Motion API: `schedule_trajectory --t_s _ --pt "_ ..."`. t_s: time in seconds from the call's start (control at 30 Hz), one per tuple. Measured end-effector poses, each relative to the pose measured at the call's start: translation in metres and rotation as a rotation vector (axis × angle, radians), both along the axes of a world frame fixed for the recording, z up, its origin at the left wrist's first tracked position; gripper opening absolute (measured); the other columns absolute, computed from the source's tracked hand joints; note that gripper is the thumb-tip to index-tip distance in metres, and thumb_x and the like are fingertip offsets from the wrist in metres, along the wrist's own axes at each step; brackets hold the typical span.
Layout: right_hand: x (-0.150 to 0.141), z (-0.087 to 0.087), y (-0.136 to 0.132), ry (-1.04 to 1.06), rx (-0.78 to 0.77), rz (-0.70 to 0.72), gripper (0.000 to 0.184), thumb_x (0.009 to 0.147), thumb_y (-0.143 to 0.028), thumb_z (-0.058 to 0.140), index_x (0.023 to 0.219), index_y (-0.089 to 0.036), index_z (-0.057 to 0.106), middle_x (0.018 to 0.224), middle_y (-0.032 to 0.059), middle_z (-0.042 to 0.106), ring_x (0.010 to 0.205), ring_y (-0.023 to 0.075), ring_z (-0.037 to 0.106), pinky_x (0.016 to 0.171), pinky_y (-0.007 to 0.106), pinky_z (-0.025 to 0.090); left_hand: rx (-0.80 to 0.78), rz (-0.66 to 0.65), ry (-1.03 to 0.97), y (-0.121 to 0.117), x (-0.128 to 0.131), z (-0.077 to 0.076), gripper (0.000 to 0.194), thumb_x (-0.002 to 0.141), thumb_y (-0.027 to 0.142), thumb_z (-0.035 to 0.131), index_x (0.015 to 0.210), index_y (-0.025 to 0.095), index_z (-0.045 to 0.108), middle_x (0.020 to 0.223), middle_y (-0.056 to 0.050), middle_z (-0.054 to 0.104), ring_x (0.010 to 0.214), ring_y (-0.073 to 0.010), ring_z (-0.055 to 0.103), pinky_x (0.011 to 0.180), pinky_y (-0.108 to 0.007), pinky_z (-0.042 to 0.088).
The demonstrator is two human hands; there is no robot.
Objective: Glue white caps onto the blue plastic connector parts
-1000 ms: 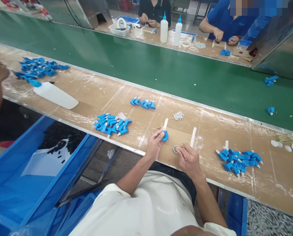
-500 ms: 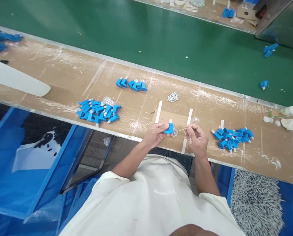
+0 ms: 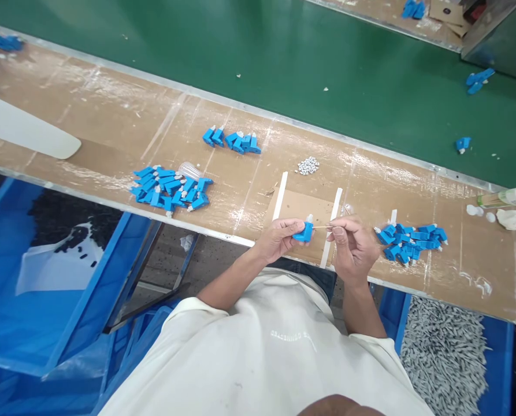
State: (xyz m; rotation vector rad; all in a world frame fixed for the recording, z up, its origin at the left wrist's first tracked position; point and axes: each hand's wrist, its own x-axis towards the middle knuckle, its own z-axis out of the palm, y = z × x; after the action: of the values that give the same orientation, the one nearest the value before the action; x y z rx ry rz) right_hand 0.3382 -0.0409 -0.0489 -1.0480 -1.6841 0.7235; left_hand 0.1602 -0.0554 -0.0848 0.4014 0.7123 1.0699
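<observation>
My left hand (image 3: pixel 279 238) pinches a small blue plastic part (image 3: pixel 304 231) with a white tip, held just above the bench's near edge. My right hand (image 3: pixel 352 245) is closed on a thin stick (image 3: pixel 322 227) whose tip points at the blue part. Both hands hover over a brown card pad (image 3: pixel 303 208) framed by two white strips. A heap of blue parts (image 3: pixel 409 240) lies right of my right hand. Another heap (image 3: pixel 171 189) lies to the left. A short row of blue parts (image 3: pixel 231 139) sits further back, and a cluster of tiny white pieces (image 3: pixel 307 166) lies beyond the pad.
A green conveyor belt (image 3: pixel 249 58) runs behind the wooden bench, with stray blue parts (image 3: pixel 462 144) on it. A white bottle (image 3: pixel 23 127) lies at the left. A small bottle (image 3: pixel 502 198) and white blobs lie at the right. Blue bins (image 3: pixel 45 289) stand below; one (image 3: pixel 448 352) holds grey pieces.
The view tilted down, dropping the people across the belt out of sight. My right hand lifted from the small ring on the pad and brought the stick to the blue part.
</observation>
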Motion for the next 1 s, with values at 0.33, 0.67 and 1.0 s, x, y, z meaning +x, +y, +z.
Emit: schedule_trajectory --t_s 0.33,0.67,1.0 --pt "-0.004 0.0 0.004 -0.126 0.162 0.044 0.013 0.105 -0.024 0.054 0.102 -0.025 0.067 0.087 0.0032 0.071 0.079 0.0183 0.068 0.07 0.034 0.055 -0.001 -0.019 -0.007 0.0 -0.002 0.001 0.044 0.066 0.052 0.095 0.076 0.013 0.077 0.073 -0.007 0.073 0.062 -0.014 0.063 0.062 -0.026 0.053" --pt "-0.007 0.004 0.006 -0.233 0.343 0.081 0.015 0.105 -0.016 0.051 0.106 -0.024 0.064 0.086 0.0028 0.071 0.079 0.0181 0.066 0.07 0.032 0.052 -0.003 -0.025 -0.048 0.002 -0.003 -0.001 0.047 0.065 0.052 0.096 0.077 0.01 0.076 0.068 -0.004 0.07 0.063 -0.0116 0.064 0.064 -0.022 0.053" --pt "-0.011 -0.001 0.001 -0.042 0.215 0.049 0.014 0.104 -0.018 0.056 0.106 -0.025 0.068 0.085 0.002 0.07 0.075 0.0174 0.066 0.065 0.032 0.053 -0.026 -0.043 -0.108 0.0 -0.01 -0.009 0.04 0.071 0.043 0.093 0.082 0.009 0.077 0.073 -0.007 0.073 0.065 -0.0127 0.065 0.065 -0.023 0.053"
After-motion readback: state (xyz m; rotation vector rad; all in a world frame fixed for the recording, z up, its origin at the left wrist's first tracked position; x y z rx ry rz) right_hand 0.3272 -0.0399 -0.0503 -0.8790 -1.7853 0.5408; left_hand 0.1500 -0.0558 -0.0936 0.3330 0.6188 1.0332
